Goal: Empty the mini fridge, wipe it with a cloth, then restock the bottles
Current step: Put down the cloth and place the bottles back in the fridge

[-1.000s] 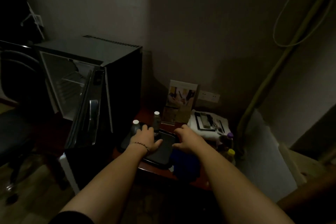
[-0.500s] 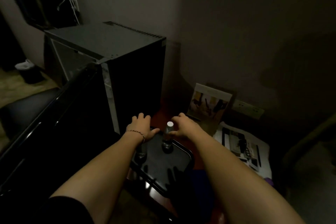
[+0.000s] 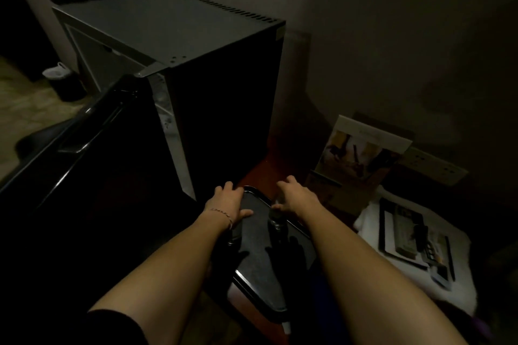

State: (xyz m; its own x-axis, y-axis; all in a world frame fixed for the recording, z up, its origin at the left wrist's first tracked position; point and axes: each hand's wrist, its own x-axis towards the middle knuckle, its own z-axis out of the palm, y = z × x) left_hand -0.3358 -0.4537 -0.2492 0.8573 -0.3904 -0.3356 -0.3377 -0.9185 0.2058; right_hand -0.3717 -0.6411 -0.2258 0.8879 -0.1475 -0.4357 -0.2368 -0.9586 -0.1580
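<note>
Both hands moved up to the tray's far end since the earlier frame. Left hand [image 3: 228, 203] grips the tray [image 3: 258, 260] at its left rim, thumb on top. Right hand [image 3: 298, 199] curls at the right rim by a bottle [image 3: 276, 220]; whether it holds tray or bottle, cannot tell. Lift level and slow so the bottle stays upright. Fridge [image 3: 173, 45] just left on the counter [image 3: 269, 173], door [image 3: 84, 154] open, gray top, dark side.

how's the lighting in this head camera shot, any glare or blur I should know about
Head view: very dim, the mini fridge side nearly black; faint glare streaks on its open door and the tray; both hands, left hand and right hand, look soft; wide-angle bending at the edges.
</note>
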